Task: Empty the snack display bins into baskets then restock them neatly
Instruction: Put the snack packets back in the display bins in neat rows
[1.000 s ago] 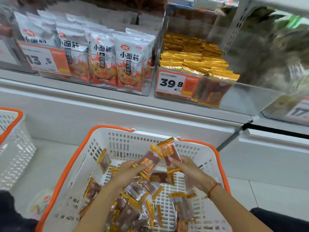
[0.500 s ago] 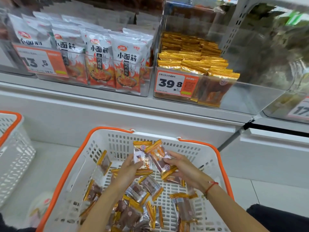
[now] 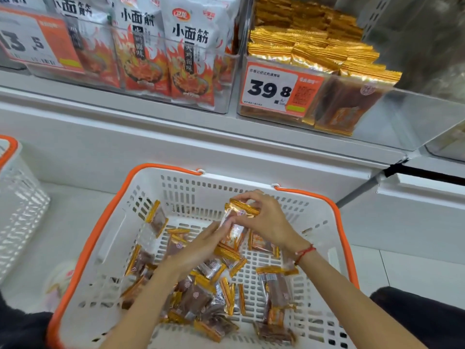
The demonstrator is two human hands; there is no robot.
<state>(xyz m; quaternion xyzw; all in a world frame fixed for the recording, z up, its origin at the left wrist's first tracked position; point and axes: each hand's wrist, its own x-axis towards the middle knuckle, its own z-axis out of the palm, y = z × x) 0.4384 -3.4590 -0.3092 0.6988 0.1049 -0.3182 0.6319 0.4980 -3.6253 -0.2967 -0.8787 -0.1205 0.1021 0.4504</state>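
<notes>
While both hands pinch a small stack of gold-edged clear snack packets (image 3: 237, 222), left hand (image 3: 198, 250) low, right hand (image 3: 266, 220) atop, loose packets (image 3: 201, 298) litter the white orange-rimmed plastic basket (image 3: 105, 238) beneath; the clear acrylic display bin (image 3: 377, 122) stands beyond.

I've brought my two hands together: my left hand (image 3: 201, 244) and right hand (image 3: 266, 220) now square the fanned snack packets (image 3: 237, 222) into one stack, lifted toward the basket's (image 3: 334, 210) 12 o'clock wall. I've leaned closer.
</notes>
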